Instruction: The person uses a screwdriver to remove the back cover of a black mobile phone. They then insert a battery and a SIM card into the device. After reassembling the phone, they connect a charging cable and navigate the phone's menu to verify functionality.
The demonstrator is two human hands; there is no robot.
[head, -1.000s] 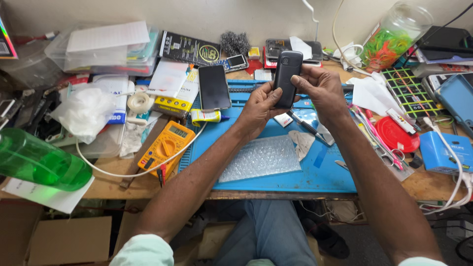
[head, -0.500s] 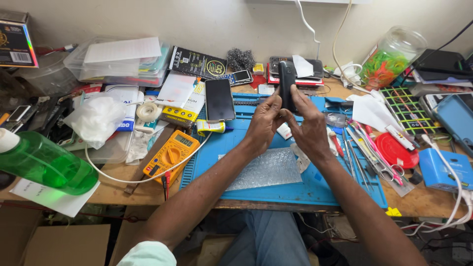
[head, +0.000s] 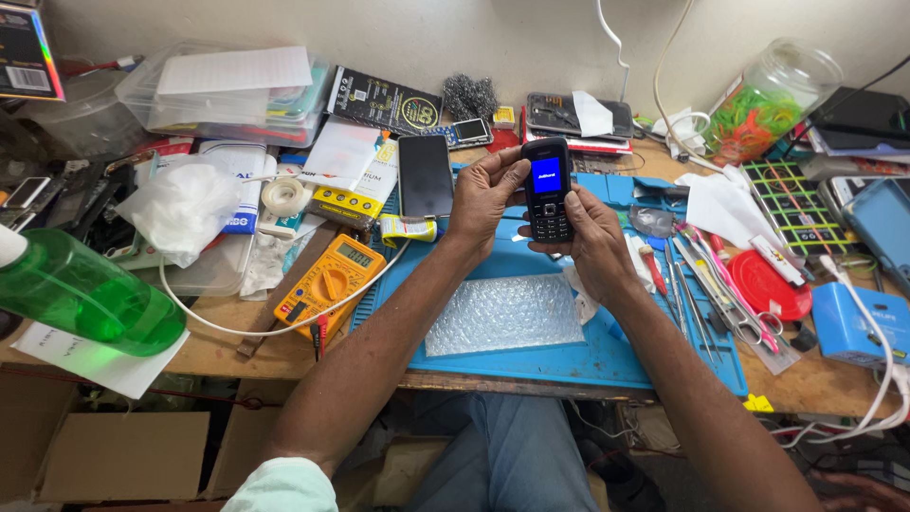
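A small black keypad phone (head: 547, 190) with a lit blue screen is held upright over the blue work mat (head: 493, 365). My left hand (head: 485, 194) grips its left edge with fingers along the top. My right hand (head: 595, 237) cradles it from below and the right, thumb near the keys. A sheet of bubble wrap (head: 505, 314) lies on the mat just below my hands. A black smartphone (head: 425, 174) lies face up to the left of my left hand.
A yellow multimeter (head: 331, 278) and tape roll (head: 283, 196) sit left of the mat. A green bottle (head: 81, 296) lies at the far left edge. Tweezers and tools (head: 706, 280), a red lid (head: 766, 284) and a blue box (head: 867, 322) crowd the right.
The phone has been turned so its front faces me, and its screen is lit blue. Both hands have come lower and closer to me over the mat.
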